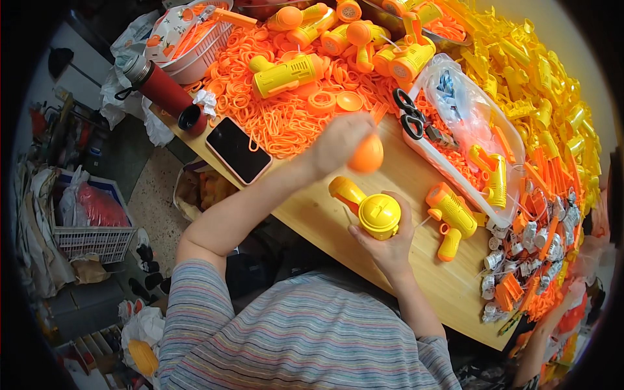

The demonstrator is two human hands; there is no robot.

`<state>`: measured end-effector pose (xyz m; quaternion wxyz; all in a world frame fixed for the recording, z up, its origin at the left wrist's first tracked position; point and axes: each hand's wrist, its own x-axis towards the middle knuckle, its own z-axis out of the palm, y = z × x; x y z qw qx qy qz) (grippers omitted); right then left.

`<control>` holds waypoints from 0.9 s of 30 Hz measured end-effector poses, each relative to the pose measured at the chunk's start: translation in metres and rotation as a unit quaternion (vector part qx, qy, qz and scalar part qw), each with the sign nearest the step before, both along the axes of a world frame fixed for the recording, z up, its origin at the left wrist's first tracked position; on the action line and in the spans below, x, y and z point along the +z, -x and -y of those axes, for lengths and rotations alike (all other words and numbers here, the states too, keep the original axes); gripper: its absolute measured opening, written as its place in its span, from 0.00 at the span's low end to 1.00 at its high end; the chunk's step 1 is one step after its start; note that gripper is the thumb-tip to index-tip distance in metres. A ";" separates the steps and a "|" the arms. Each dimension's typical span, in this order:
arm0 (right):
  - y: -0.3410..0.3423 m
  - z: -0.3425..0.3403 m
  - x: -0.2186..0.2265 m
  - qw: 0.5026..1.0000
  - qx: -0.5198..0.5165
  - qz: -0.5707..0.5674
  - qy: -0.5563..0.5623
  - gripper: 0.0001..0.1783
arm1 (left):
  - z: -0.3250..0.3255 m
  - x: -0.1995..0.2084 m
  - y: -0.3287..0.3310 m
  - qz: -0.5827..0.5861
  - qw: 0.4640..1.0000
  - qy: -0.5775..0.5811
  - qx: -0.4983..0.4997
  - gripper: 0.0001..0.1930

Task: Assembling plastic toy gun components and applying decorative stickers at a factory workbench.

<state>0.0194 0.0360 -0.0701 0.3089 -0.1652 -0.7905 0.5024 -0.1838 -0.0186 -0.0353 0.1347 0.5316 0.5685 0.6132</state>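
Sitting at the upper left of the frame, a red flask [159,88] is near a dark phone [233,148] at the table's edge. Right of these spreads a heap of orange rings [283,120]. The left hand [339,144], above center, is blurred; its fingers look curled beside an orange dome [366,155], but I cannot tell how firmly they hold it. Just below, at the center, a yellow toy [379,214] is over the wooden table [312,224], its round end up. The right hand [391,250] wraps it from the right, thumb and fingers closed on its sides. Farther right are scissors [411,118], a white tray [448,174] and, below it, another toy [453,211]; yellow parts [520,71] fill the upper right. The step in hand seems to be handling dome and toy as separate pieces; bringing them close would call for a steady right grip and careful lining up by the left.
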 end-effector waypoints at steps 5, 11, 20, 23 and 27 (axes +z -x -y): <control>0.005 0.002 -0.007 1.000 -0.002 -0.017 -0.007 0.36 | 0.003 0.020 -0.056 0.030 0.979 0.203 -0.007 0.16; 0.015 0.005 0.005 0.998 0.014 -0.051 -0.037 0.31 | -0.005 0.004 -0.060 -0.037 0.988 0.152 0.009 0.17; 0.010 0.007 0.006 0.999 0.028 -0.021 -0.028 0.28 | 0.016 0.009 -0.070 -0.092 0.978 0.184 0.026 0.12; 0.009 0.011 0.007 0.998 0.034 -0.039 -0.040 0.29 | 0.023 0.013 -0.072 -0.130 0.964 0.232 -0.009 0.12; 0.011 0.014 0.008 0.995 0.042 -0.057 -0.075 0.29 | 0.027 0.008 -0.070 -0.141 0.973 0.184 0.002 0.12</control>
